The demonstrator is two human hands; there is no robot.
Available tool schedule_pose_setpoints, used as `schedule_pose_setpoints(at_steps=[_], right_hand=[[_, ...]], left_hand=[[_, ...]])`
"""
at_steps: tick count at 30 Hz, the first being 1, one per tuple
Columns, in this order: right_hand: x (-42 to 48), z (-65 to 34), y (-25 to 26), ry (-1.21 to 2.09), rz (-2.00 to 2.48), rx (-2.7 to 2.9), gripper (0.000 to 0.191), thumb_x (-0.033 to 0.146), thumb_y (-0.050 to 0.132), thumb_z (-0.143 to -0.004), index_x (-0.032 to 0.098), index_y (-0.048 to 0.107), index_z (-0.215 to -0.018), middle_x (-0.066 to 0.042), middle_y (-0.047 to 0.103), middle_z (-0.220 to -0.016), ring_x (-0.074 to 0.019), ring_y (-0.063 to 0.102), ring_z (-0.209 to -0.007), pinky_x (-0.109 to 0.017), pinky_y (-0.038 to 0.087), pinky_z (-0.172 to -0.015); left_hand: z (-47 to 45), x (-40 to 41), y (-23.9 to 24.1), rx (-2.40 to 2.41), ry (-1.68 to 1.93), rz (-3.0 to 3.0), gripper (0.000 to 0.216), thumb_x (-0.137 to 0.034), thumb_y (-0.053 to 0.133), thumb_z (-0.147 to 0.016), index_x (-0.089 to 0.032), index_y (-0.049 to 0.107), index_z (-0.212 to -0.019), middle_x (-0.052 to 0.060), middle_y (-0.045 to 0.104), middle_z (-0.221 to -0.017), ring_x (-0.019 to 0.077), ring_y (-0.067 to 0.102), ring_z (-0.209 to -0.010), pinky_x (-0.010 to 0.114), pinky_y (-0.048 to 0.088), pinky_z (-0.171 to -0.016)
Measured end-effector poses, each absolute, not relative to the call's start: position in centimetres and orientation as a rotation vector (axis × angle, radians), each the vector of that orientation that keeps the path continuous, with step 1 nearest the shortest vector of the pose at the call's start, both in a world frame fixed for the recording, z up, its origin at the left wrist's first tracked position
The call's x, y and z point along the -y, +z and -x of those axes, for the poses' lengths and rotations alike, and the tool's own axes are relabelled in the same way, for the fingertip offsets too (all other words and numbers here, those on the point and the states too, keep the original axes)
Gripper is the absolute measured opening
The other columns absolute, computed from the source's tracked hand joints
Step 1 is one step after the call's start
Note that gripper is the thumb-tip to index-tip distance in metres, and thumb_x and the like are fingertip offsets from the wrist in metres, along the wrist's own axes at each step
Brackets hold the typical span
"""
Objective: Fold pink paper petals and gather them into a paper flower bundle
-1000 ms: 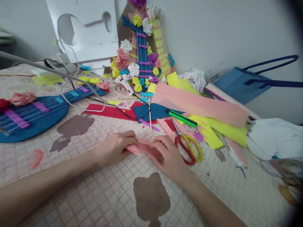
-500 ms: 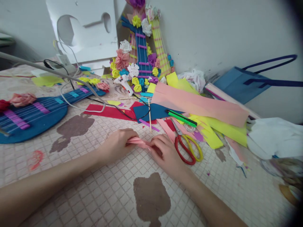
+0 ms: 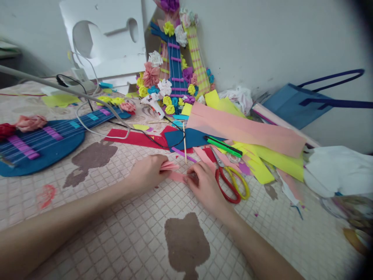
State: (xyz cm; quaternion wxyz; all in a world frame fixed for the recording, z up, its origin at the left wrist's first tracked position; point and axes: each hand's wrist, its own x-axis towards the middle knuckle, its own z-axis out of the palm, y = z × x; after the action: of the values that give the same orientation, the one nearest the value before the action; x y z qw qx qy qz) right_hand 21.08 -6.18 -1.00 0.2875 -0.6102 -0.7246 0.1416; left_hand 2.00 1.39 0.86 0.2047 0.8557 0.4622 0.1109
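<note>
Both hands rest on the tabletop and work one pink paper strip (image 3: 173, 171). My left hand (image 3: 148, 174) is closed, pinching the folded, stacked end of the strip, which sticks up past the fingertips. My right hand (image 3: 205, 185) is closed too, fingers pinching the flat tail of the same strip against the table. Red and yellow scissors (image 3: 231, 179) lie shut just right of my right hand. A thin wooden stick (image 3: 184, 140) lies just beyond the strip.
Sheets of pink, yellow, red and blue paper (image 3: 247, 132) pile up behind the hands with a green marker (image 3: 223, 146). A glue gun (image 3: 153, 103) and cables lie further back. Paper guitars with paper flowers (image 3: 175, 70) lean on the wall; another (image 3: 37, 140) lies left.
The left hand has gathered more of the pink strip into a folded stack and lifted it slightly. The right hand slid a little toward the far side, holding the shorter tail.
</note>
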Motion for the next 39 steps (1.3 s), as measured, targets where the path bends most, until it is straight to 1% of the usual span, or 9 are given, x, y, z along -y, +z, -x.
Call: schedule_pose_setpoints(at_steps=[5,9,13,19,23,27,31,34,39], right_hand=[[5.9,-21.1,-0.8,0.379,1.672,1.983,0.005,0.017,0.054,-0.082,0.02,0.051,-0.081,-0.005,0.055,-0.088,-0.0212,0.052,-0.088,-0.036,0.045,-0.076],[5.8,-21.1,-0.5,0.427,1.636,1.971,0.011,0.013,0.055,-0.08,0.02,0.049,-0.074,-0.003,0.055,-0.083,-0.0194,0.052,-0.086,-0.033,0.044,-0.074],[5.9,-21.1,-0.3,0.467,1.633,1.942,0.009,0.014,0.055,-0.08,0.02,0.052,-0.085,-0.003,0.058,-0.085,-0.019,0.053,-0.085,-0.033,0.044,-0.074],[6.1,-20.8,0.0,0.484,1.656,1.951,0.012,0.014,0.057,-0.08,0.019,0.05,-0.073,-0.002,0.056,-0.081,-0.0173,0.053,-0.08,-0.031,0.043,-0.071],[6.3,-21.3,0.7,0.561,1.59,1.899,0.009,0.015,0.054,-0.082,0.02,0.052,-0.075,0.001,0.058,-0.075,-0.0149,0.054,-0.073,-0.027,0.042,-0.065],[6.2,-23.7,1.4,0.305,1.64,1.817,0.006,0.018,0.052,-0.084,0.02,0.054,-0.079,-0.002,0.06,-0.08,-0.0173,0.055,-0.076,-0.03,0.043,-0.068],[5.9,-26.7,0.9,-0.003,1.764,1.866,0.008,0.019,0.051,-0.084,0.021,0.059,-0.086,-0.007,0.058,-0.09,-0.0243,0.053,-0.091,-0.038,0.044,-0.078],[5.7,-28.0,0.0,-0.096,1.837,1.966,0.015,0.022,0.05,-0.085,0.02,0.061,-0.094,-0.01,0.059,-0.094,-0.028,0.051,-0.096,-0.045,0.042,-0.083],[5.6,-28.3,-1.2,-0.168,1.864,2.031,0.018,0.021,0.047,-0.086,0.019,0.062,-0.097,-0.01,0.06,-0.094,-0.0283,0.052,-0.096,-0.045,0.042,-0.084]], left_hand=[[-1.9,-1.8,1.0,-1.179,0.333,-2.399,0.008,-0.022,0.051,-0.072,-0.019,0.057,-0.077,0.002,0.06,-0.078,0.0176,0.056,-0.072,0.025,0.037,-0.06],[-1.8,-2.2,0.9,-1.122,0.346,-2.399,0.007,-0.021,0.05,-0.072,-0.018,0.056,-0.074,0.002,0.059,-0.078,0.0177,0.055,-0.073,0.025,0.037,-0.062],[-1.6,-2.4,0.9,-1.103,0.344,-2.368,0.003,-0.02,0.051,-0.07,-0.018,0.05,-0.068,0.0,0.055,-0.07,0.0157,0.051,-0.066,0.025,0.033,-0.058],[-1.5,-2.4,1.2,-1.074,0.354,-2.286,0.019,-0.024,0.052,-0.072,-0.018,0.038,-0.061,-0.005,0.043,-0.057,0.0111,0.041,-0.055,0.023,0.027,-0.051],[-1.4,-2.4,1.5,-1.003,0.36,-2.228,0.029,-0.029,0.053,-0.076,-0.018,0.032,-0.059,-0.006,0.036,-0.055,0.009,0.035,-0.054,0.022,0.025,-0.05],[-1.6,-3.4,2.5,-0.998,0.386,-2.225,0.031,-0.032,0.054,-0.075,-0.018,0.031,-0.058,-0.006,0.033,-0.056,0.0087,0.034,-0.054,0.022,0.024,-0.049],[-3.7,-5.7,4.8,-0.996,0.37,-2.193,0.033,-0.036,0.062,-0.07,-0.018,0.036,-0.059,-0.005,0.037,-0.057,0.0091,0.038,-0.053,0.021,0.026,-0.048],[-6.8,-7.4,6.3,-0.915,0.196,-2.206,0.018,-0.032,0.06,-0.072,-0.017,0.05,-0.068,-0.002,0.051,-0.061,0.0114,0.047,-0.057,0.021,0.032,-0.051],[-12.0,-9.5,6.1,-0.836,0.057,-2.441,0.022,-0.031,0.061,-0.068,-0.013,0.062,-0.081,0.005,0.065,-0.079,0.0164,0.056,-0.07,0.023,0.039,-0.058]])
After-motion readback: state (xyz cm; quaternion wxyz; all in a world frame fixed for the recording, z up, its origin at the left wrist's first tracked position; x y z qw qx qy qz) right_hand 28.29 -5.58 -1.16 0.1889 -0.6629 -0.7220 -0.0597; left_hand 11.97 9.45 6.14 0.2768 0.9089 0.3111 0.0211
